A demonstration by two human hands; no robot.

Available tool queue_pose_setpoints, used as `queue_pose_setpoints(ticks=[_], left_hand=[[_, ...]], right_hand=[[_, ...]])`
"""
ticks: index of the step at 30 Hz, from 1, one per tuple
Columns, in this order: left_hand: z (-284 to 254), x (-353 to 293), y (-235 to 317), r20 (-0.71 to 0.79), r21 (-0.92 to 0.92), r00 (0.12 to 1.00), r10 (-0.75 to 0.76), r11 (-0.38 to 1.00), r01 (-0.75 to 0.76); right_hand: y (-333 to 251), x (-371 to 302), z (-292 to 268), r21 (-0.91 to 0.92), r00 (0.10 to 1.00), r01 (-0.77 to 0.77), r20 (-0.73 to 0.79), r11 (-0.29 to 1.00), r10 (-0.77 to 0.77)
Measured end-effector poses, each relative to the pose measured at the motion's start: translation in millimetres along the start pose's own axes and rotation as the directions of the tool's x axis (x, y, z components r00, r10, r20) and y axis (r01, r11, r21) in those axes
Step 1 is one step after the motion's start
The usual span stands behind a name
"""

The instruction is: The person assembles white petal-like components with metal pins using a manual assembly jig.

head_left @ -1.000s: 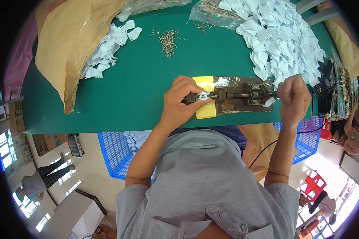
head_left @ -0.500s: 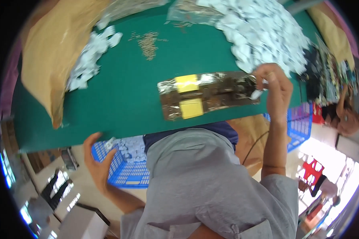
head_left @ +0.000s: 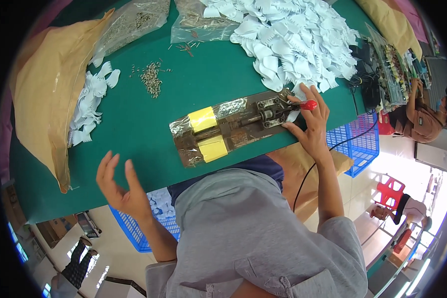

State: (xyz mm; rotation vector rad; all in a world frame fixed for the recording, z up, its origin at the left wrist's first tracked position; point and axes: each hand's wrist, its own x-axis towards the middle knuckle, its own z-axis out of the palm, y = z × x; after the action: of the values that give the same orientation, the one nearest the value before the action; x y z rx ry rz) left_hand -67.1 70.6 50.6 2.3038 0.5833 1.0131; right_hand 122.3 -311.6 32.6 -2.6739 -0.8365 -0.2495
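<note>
My left hand (head_left: 121,186) is raised over the table's front edge at the left, fingers and thumb apart, with nothing in it. In front of me lies a dark metal clamping jig (head_left: 241,134) under clear tape, with two yellow patches at its left end. A toggle clamp (head_left: 271,111) is mounted on its right half. My right hand (head_left: 313,124) is spread around the clamp's red knob (head_left: 309,105), which lies against the fingers. Thumb and fingers stand apart. A white piece (head_left: 293,116) shows between thumb and clamp; whether the hand touches it I cannot tell.
White scalloped pieces (head_left: 295,39) are heaped at the back right, more (head_left: 89,102) by a brown paper sack (head_left: 54,94). Small metal parts (head_left: 152,79) lie on the green table (head_left: 144,134). Blue baskets (head_left: 134,228) stand below its edge. Other people sit at the right.
The view has shifted, so the table things sit further left. My left hand has risen from over the blue basket to the table edge. My right hand's fingers have spread, baring the red knob.
</note>
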Motion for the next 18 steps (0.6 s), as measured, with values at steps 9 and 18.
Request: queue_pose_setpoints(ticks=[9,18], left_hand=[[50,-15,45,0.3,-0.302,0.951,0.069,0.953,0.026],[53,-35,27,0.173,-0.371,0.984,0.045,0.928,0.023]], right_hand=[[103,41,2,-0.174,0.978,0.048,-0.19,0.984,-0.082],[60,51,-7,0.089,0.951,0.013,-0.307,0.996,0.015]])
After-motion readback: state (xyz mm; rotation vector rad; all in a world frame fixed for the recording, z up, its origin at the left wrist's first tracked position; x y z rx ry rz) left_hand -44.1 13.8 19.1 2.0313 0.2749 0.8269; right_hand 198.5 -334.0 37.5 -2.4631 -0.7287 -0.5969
